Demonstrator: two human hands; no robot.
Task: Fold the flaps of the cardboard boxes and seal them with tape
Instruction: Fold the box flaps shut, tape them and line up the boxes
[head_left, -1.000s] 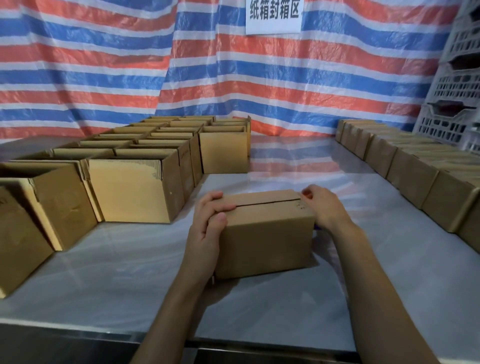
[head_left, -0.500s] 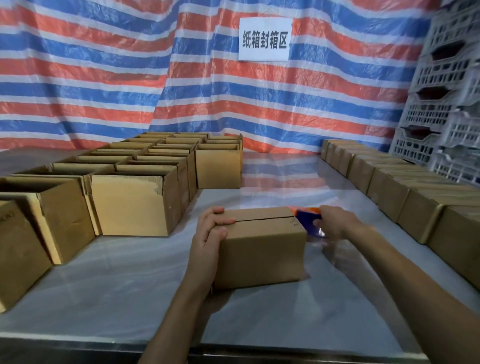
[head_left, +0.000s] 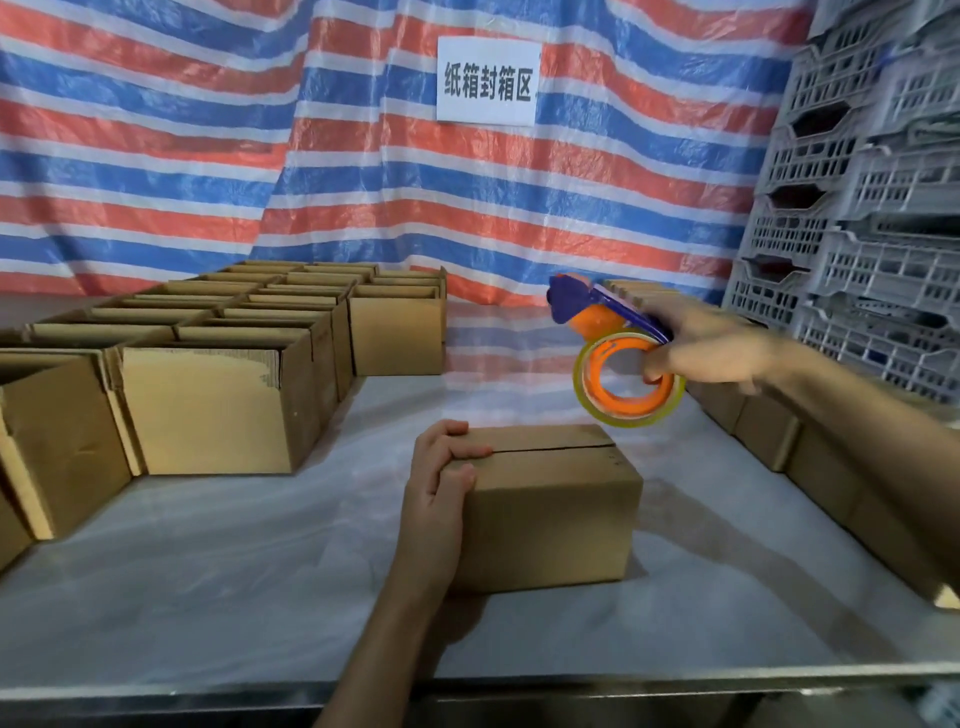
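Holding the closed cardboard box (head_left: 545, 514) at its left end with our left hand (head_left: 439, 493), fingers (head_left: 470, 451) curled over the top, right hand (head_left: 714, 351) gripping the tape dispenser (head_left: 623, 379) raised beyond it.

The box (head_left: 545, 509) sits mid-table (head_left: 260, 597); the left hand (head_left: 441, 478) grips its 9 o'clock end; the right hand (head_left: 711, 348) holds the tape dispenser (head_left: 618, 358) in the air at 1 o'clock of it, apart from it; open boxes (head_left: 208, 410) stand in rows at 10 o'clock; a row of boxes (head_left: 769, 431) lines 3 o'clock; crates (head_left: 857, 208) are stacked behind that row; a tarp (head_left: 260, 156) hangs at 12 o'clock, a sign (head_left: 487, 80) on it.
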